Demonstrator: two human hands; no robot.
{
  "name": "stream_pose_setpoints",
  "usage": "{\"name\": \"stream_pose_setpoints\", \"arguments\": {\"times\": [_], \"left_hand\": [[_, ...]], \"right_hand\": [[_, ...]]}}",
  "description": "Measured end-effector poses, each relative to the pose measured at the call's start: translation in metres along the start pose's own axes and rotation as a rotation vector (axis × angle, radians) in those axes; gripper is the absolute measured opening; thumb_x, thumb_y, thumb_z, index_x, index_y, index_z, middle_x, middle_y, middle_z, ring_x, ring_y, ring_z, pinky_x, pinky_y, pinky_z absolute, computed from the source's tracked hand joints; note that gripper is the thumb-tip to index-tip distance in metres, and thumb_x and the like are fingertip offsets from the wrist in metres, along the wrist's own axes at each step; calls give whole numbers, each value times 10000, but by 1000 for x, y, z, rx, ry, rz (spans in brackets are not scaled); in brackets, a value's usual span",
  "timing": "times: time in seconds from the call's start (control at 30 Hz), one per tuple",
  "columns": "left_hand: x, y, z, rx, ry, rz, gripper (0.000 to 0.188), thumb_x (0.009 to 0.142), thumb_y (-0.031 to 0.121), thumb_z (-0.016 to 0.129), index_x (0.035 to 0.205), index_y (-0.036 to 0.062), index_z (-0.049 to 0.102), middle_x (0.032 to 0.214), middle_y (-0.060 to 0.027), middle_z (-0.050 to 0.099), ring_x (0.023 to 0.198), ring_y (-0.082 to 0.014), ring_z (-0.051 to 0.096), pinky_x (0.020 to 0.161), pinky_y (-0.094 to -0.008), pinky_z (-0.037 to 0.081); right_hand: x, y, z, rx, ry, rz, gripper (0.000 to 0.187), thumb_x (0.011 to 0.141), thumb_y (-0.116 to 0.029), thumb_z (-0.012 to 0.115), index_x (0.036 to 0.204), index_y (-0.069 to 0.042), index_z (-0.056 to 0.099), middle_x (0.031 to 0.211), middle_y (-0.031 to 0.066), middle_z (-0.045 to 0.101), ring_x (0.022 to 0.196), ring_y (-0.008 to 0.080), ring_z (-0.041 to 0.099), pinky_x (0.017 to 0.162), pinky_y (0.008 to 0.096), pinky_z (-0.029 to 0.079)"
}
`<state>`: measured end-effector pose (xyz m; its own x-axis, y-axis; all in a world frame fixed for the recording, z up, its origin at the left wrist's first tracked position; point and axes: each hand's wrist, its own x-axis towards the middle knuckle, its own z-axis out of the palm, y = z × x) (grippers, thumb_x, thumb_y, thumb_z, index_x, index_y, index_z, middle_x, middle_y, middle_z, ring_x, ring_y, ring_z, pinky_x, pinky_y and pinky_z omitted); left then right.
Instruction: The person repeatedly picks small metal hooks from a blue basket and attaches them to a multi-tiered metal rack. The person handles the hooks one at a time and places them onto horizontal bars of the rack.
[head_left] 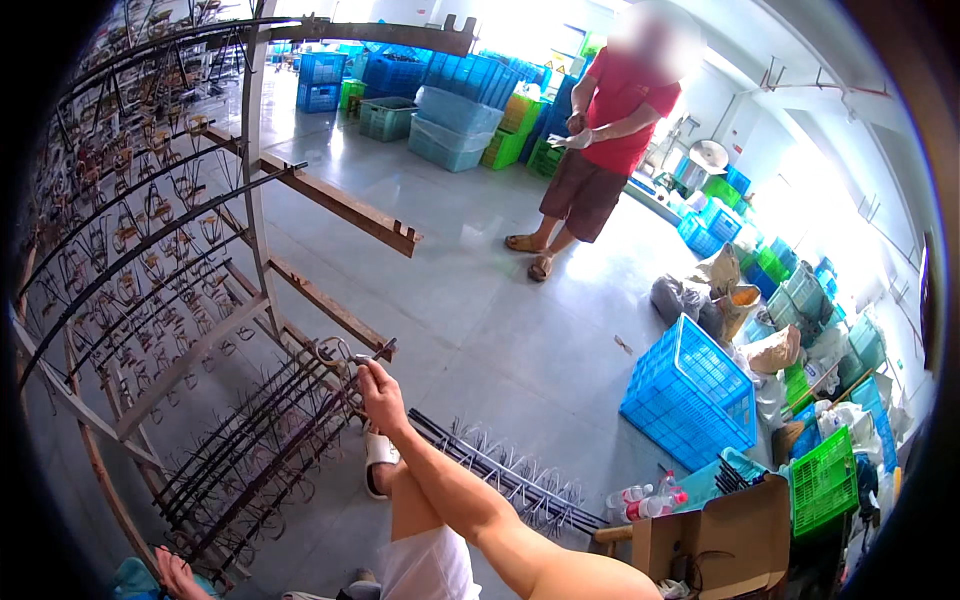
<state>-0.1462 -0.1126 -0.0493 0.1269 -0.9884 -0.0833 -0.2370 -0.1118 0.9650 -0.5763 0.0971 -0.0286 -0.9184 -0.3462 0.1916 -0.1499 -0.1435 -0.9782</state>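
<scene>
In the middle of the view, my right hand (382, 395) is closed, with thumb and fingers round the far end of a dark hooked rod (262, 487). Thin wire hooks stick out along this rod, which slants down to the lower left. At its near end is my left hand (175, 575), cut off by the lower edge; its fingers look bent against the rod, though their grip is partly hidden. Several similar rods lie side by side just beyond, at the low part of a metal rack (258, 200). A pale metal ring (334, 352) shows beside my right fingertips.
Notched rack arms (350, 212) jut out above my right hand. More hooked rods (505, 470) lie on the floor to the right. A blue crate (690, 390), bottles (650, 500) and a cardboard box (735, 540) stand farther right. A person (630, 115) in a red shirt stands ahead.
</scene>
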Motion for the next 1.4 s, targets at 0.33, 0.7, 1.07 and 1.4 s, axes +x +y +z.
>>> {"name": "stream_pose_setpoints", "arguments": {"times": [0.33,0.7,1.07,1.4], "left_hand": [[80,-73,-33,-26,-137,-180,453,983,290,327,1402,121,291,1382,-74,364,1246,-248,372,1074,-448,333],[15,-29,-8,-67,-30,-55,497,923,283,415,1374,79,372,1387,-95,393,1257,-255,380,1039,-419,288],[-28,28,-3,-332,-155,22,510,857,162,490,1325,-16,391,1325,-121,469,1187,-229,447,1036,-333,307],[-48,43,-6,-259,-130,0,482,866,95,430,1328,-34,380,1366,-161,407,1253,-278,396,1058,-360,286]], "right_hand": [[4,3,10,14,29,-37,199,942,-187,506,1031,-32,592,613,-84,388,546,19,332,463,197,256],[1,4,2,35,28,29,182,940,-188,505,993,-37,592,596,-80,398,504,17,346,422,202,264],[10,0,-4,108,78,76,188,930,-178,484,844,-35,569,611,-50,436,520,49,368,437,228,308],[-7,-5,1,220,-7,113,202,948,-170,488,1067,-39,585,557,-52,382,454,34,339,407,201,302]]}}
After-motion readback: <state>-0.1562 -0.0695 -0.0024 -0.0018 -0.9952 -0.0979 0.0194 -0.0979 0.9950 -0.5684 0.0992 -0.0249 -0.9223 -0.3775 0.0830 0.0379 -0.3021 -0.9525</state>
